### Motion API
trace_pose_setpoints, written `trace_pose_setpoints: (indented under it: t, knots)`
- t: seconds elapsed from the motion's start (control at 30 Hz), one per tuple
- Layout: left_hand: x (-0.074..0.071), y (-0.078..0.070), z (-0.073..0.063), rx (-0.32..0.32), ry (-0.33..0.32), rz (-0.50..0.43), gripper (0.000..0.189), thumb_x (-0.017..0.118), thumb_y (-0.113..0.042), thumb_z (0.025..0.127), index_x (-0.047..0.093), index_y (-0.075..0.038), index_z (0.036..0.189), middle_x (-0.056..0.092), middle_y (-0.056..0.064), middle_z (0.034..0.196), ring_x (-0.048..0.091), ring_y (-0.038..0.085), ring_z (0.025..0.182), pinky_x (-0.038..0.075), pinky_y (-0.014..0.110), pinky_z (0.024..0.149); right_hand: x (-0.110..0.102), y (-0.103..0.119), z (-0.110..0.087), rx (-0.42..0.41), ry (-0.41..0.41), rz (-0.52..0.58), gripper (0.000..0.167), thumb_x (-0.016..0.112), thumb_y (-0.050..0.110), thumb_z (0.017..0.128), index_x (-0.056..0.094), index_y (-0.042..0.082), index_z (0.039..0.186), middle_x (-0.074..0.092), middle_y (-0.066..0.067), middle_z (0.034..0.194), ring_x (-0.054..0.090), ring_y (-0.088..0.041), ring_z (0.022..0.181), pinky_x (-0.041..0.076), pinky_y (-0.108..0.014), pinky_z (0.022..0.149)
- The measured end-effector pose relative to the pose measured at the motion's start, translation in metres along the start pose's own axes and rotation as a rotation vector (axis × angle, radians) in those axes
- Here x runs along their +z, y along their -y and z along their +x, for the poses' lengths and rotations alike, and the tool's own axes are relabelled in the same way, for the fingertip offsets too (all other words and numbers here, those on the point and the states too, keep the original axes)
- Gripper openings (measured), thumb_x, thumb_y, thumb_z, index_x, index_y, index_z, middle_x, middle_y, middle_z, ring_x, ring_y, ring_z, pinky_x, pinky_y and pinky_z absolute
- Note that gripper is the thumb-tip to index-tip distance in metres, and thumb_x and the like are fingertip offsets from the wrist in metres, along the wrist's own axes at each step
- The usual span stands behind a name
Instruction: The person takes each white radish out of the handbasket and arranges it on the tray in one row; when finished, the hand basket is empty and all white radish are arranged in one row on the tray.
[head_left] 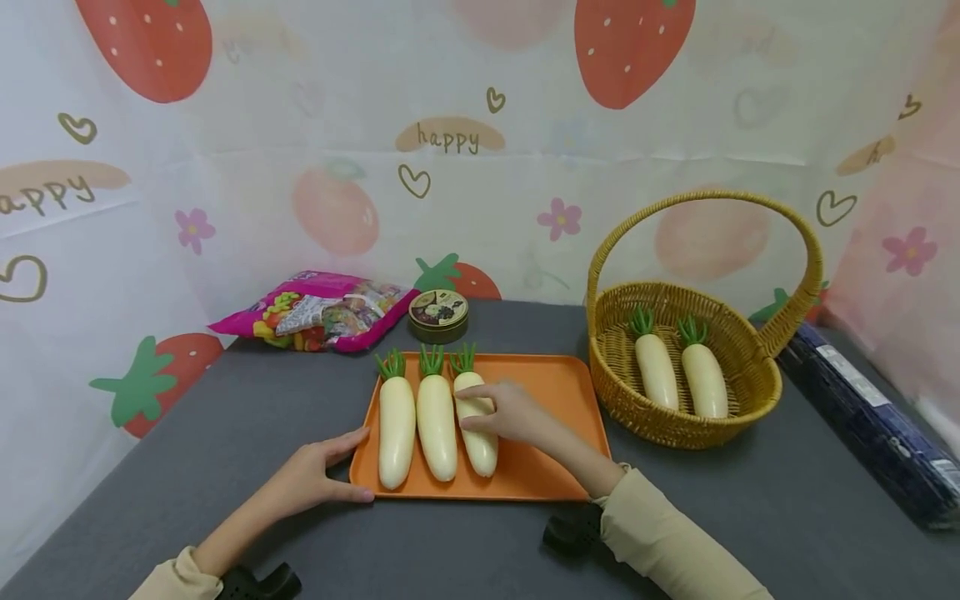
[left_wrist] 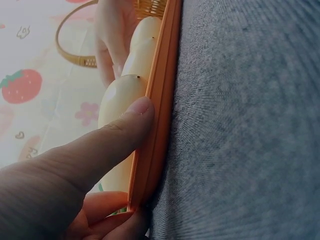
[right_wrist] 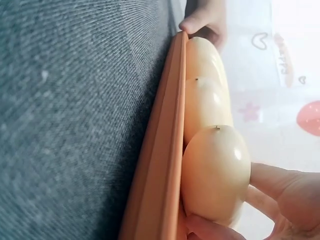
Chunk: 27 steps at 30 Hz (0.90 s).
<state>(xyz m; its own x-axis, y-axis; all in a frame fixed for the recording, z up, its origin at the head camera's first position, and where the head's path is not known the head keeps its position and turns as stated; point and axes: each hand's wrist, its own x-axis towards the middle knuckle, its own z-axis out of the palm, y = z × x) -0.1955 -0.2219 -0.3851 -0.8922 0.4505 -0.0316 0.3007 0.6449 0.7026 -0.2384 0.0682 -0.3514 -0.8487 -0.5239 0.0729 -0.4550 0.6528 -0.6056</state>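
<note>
An orange tray (head_left: 551, 417) bears three white radishes with green tops: the left radish (head_left: 397, 433), the middle radish (head_left: 437, 429) and the right radish (head_left: 483, 454), side by side with tops pointing away. My right hand (head_left: 506, 410) holds the right radish from above, its thumb and fingers on either side, as the right wrist view also shows of this radish (right_wrist: 217, 170). At the tray's near left corner, my left hand (head_left: 311, 477) grips the edge. Its thumb (left_wrist: 137, 112) lies on the front rim, the other fingers along the left side.
Right of the tray stands a wicker basket (head_left: 686, 433) with a tall handle and two more radishes inside. A dark blue wrapped package (head_left: 873, 425) lies at far right. Behind the tray are a round tin (head_left: 438, 315) and a pink snack bag (head_left: 318, 312), near the printed backdrop.
</note>
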Motion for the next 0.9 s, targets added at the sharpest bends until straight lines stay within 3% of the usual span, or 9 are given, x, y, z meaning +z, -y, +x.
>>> trace_pose_setpoints:
  t: [0.13, 0.33, 0.47, 0.57, 0.67, 0.77, 0.9]
  knots:
    - [-0.001, 0.0, 0.001, -0.003, 0.003, 0.002, 0.087, 0.076, -0.038, 0.069, 0.038, 0.005, 0.133, 0.039, 0.026, 0.131, 0.04, 0.036, 0.117, 0.034, 0.047, 0.092, -0.002, 0.001, -0.001, -0.011, 0.022, 0.017, 0.042, 0.064, 0.023, 0.084, 0.057, 0.007, 0.122, 0.021, 0.005, 0.046, 0.017, -0.01, 0.046, 0.022, -0.021, 0.048]
    - [-0.002, 0.0, 0.002, -0.017, 0.001, -0.003, 0.087, 0.076, -0.039, 0.068, 0.038, 0.005, 0.133, 0.04, 0.025, 0.131, 0.04, 0.035, 0.117, 0.034, 0.047, 0.093, -0.004, -0.002, -0.001, -0.019, 0.016, 0.061, 0.044, 0.062, 0.024, 0.086, 0.054, 0.007, 0.125, 0.037, -0.006, 0.06, 0.034, -0.017, 0.06, 0.029, -0.024, 0.054]
    - [-0.001, 0.001, 0.002, -0.017, 0.008, -0.009, 0.086, 0.076, -0.039, 0.068, 0.038, 0.005, 0.133, 0.04, 0.024, 0.131, 0.04, 0.035, 0.118, 0.034, 0.047, 0.093, -0.007, -0.006, -0.002, 0.009, 0.03, 0.122, 0.045, 0.06, 0.024, 0.087, 0.052, 0.008, 0.128, 0.048, -0.023, 0.096, 0.042, -0.024, 0.076, 0.032, -0.027, 0.059]
    - [-0.001, 0.002, 0.002, -0.019, 0.001, -0.014, 0.086, 0.076, -0.038, 0.068, 0.039, 0.005, 0.133, 0.04, 0.024, 0.131, 0.04, 0.035, 0.118, 0.034, 0.046, 0.093, -0.012, -0.006, -0.006, 0.027, 0.033, 0.167, 0.046, 0.059, 0.024, 0.088, 0.049, 0.009, 0.13, 0.035, -0.032, 0.123, 0.046, -0.03, 0.076, 0.037, -0.03, 0.06]
    - [-0.001, 0.002, 0.001, -0.024, 0.001, -0.01, 0.086, 0.076, -0.038, 0.068, 0.039, 0.005, 0.133, 0.04, 0.025, 0.131, 0.04, 0.035, 0.117, 0.035, 0.046, 0.092, -0.023, -0.004, -0.013, 0.035, 0.03, 0.21, 0.049, 0.058, 0.025, 0.089, 0.045, 0.009, 0.133, 0.029, -0.029, 0.132, 0.052, -0.034, 0.082, 0.044, -0.035, 0.066]
    - [0.0, 0.001, 0.0, -0.027, 0.003, -0.008, 0.087, 0.076, -0.039, 0.068, 0.039, 0.005, 0.133, 0.039, 0.025, 0.131, 0.041, 0.035, 0.117, 0.036, 0.046, 0.092, -0.037, -0.003, -0.021, 0.016, 0.023, 0.254, 0.051, 0.058, 0.025, 0.089, 0.043, 0.008, 0.134, 0.03, -0.022, 0.135, 0.051, -0.039, 0.099, 0.046, -0.043, 0.075]
    - [0.0, 0.0, 0.0, -0.028, -0.002, -0.012, 0.086, 0.076, -0.038, 0.068, 0.039, 0.005, 0.133, 0.04, 0.024, 0.131, 0.041, 0.035, 0.117, 0.035, 0.046, 0.093, -0.058, -0.006, -0.031, -0.001, 0.042, 0.346, 0.054, 0.058, 0.026, 0.088, 0.04, 0.009, 0.136, 0.03, -0.016, 0.138, 0.053, -0.035, 0.103, 0.048, -0.046, 0.075]
